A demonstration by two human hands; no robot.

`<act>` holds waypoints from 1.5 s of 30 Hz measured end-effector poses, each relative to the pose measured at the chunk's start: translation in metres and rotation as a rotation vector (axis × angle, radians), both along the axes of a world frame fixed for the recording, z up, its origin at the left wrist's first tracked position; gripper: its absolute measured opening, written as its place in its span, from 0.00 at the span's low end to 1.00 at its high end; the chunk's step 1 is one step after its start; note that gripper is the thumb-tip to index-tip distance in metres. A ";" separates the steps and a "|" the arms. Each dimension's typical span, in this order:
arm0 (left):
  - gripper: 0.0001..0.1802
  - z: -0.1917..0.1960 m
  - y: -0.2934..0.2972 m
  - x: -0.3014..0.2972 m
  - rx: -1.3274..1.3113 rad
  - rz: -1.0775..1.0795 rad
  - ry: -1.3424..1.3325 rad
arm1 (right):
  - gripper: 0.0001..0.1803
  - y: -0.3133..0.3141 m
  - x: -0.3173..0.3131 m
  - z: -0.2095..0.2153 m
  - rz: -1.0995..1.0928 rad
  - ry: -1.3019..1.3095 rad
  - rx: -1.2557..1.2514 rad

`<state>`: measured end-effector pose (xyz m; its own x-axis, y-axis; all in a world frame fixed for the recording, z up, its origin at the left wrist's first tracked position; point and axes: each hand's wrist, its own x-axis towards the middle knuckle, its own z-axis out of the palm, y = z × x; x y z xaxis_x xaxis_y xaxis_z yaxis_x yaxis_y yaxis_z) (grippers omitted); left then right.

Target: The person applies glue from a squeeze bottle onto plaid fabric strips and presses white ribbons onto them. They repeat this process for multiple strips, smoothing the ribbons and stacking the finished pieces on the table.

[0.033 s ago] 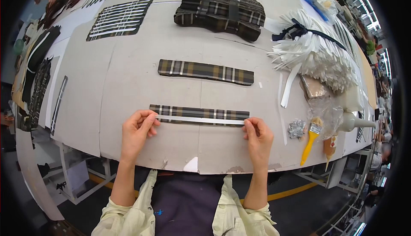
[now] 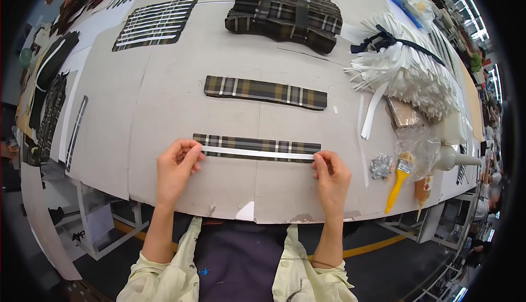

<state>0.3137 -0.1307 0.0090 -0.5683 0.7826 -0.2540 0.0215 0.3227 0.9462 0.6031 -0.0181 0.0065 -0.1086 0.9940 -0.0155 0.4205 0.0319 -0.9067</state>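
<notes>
A narrow white strip [image 2: 257, 153] is stretched between my hands, along a dark plaid fabric strip [image 2: 246, 141] on the table. My left hand [image 2: 176, 169] pinches the white strip's left end between thumb and fingers. At the other end, my right hand [image 2: 332, 180] has the same pinch. The white strip lies over the lower part of the fabric; whether it is pressed down or just above cannot be made out. Farther back, a second plaid piece [image 2: 266, 93], apparently several layers, lies roughly parallel.
A tied plaid fabric bundle [image 2: 285, 17] sits at the back, with a plaid panel bearing white strips [image 2: 156, 24] to its left. On the right are a tied bunch of white strips [image 2: 411, 72], a yellow-handled brush [image 2: 397, 184], a brown-filled bottle [image 2: 423, 190] and crumpled foil [image 2: 380, 166].
</notes>
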 end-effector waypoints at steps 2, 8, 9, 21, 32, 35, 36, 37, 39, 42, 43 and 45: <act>0.05 -0.005 0.004 0.004 0.004 0.054 0.186 | 0.06 0.003 -0.002 -0.003 0.003 -0.057 0.003; 0.05 -0.011 0.009 0.006 -0.003 0.054 0.362 | 0.05 0.007 -0.004 -0.010 0.013 -0.151 0.108; 0.04 -0.012 0.009 0.006 0.000 0.061 0.362 | 0.05 0.008 -0.005 -0.009 0.019 -0.168 0.129; 0.04 -0.012 0.013 0.007 -0.011 0.084 0.411 | 0.05 0.012 -0.009 -0.012 0.058 -0.246 0.213; 0.04 -0.015 0.014 0.005 -0.004 0.061 0.422 | 0.04 0.013 -0.010 -0.012 0.066 -0.273 0.249; 0.04 -0.016 0.013 0.004 0.011 0.047 0.441 | 0.04 0.012 -0.009 -0.013 0.069 -0.277 0.248; 0.04 -0.015 0.013 0.005 0.016 0.049 0.461 | 0.04 0.012 -0.009 -0.013 0.071 -0.279 0.247; 0.04 -0.015 0.014 0.005 0.021 0.051 0.481 | 0.04 0.012 -0.010 -0.013 0.072 -0.273 0.251; 0.04 -0.016 0.013 0.006 0.030 0.051 0.516 | 0.04 0.013 -0.013 -0.012 0.077 -0.254 0.260; 0.04 -0.015 0.013 0.008 0.036 0.042 0.557 | 0.04 0.011 -0.009 -0.005 0.062 -0.271 0.180; 0.04 -0.013 0.014 0.010 0.032 0.036 0.566 | 0.04 0.011 -0.010 -0.006 0.066 -0.265 0.186; 0.04 -0.011 0.014 0.010 0.023 0.036 0.598 | 0.04 0.011 -0.010 -0.008 0.071 -0.265 0.199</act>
